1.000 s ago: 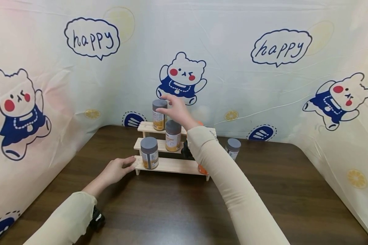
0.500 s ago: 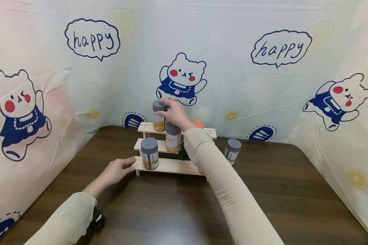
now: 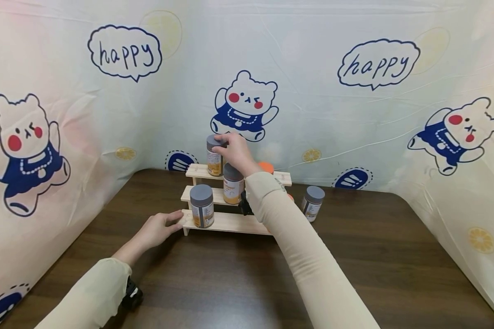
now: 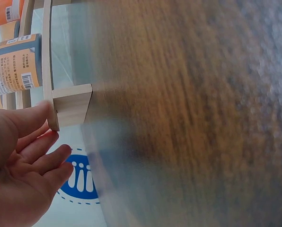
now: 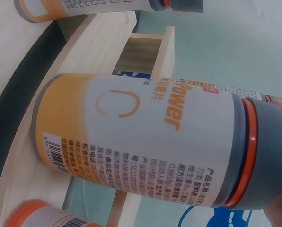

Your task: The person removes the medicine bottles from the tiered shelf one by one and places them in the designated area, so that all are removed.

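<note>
A three-tier wooden display stand [image 3: 238, 223] stands on the table. My left hand [image 3: 156, 228] pinches the left end of its lowest board, thumb above and fingertips at the edge, as the left wrist view shows. On the top tier stands a grey-lidded supplement bottle [image 3: 214, 165]; my right hand [image 3: 236, 151] holds its lid between thumb and fingers. A similar bottle [image 3: 232, 187] is upright on the middle tier, and it fills much of the right wrist view. Another grey-lidded bottle [image 3: 202, 208] sits near the left end of the lowest tier.
One more grey-lidded bottle [image 3: 313, 203] stands on the brown table [image 3: 214, 283], right of the stand. An orange lid [image 3: 265, 167] shows behind my right forearm, which hides much of the stand's right side. A printed cloth [image 3: 321, 114] hangs behind.
The right hand's spread fingers have come down and closed in on the top bottle's lid. The left hand keeps its place at the stand, and the bottles look unmoved.
</note>
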A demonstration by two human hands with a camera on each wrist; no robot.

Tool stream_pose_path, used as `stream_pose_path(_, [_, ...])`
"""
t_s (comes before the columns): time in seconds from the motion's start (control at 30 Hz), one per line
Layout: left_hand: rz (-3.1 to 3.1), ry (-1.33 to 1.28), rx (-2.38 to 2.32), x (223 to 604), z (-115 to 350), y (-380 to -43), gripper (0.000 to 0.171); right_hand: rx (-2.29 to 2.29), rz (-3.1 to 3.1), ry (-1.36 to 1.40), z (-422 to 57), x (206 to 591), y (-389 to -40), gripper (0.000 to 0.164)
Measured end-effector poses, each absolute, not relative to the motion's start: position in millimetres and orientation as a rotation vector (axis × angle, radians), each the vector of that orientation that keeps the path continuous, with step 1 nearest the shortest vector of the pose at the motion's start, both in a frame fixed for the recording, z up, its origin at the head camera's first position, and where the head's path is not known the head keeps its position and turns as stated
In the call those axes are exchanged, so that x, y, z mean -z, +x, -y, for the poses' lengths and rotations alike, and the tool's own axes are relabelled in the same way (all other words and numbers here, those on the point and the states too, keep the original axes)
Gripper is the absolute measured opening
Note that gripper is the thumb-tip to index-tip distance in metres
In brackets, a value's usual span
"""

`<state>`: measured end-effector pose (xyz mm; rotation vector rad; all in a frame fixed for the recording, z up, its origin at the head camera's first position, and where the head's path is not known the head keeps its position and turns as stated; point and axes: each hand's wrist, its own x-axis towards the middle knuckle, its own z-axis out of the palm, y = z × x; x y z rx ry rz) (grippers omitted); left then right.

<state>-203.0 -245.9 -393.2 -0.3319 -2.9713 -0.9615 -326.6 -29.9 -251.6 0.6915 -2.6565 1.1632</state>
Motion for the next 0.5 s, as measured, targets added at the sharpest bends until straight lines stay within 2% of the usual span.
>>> stream_pose_path(0.5, [2.976,-0.336,0.955,394.6,247.5,-203.9,0.041,-1.071,2.599,0.719,28.6,254.9,-326.9,0.037])
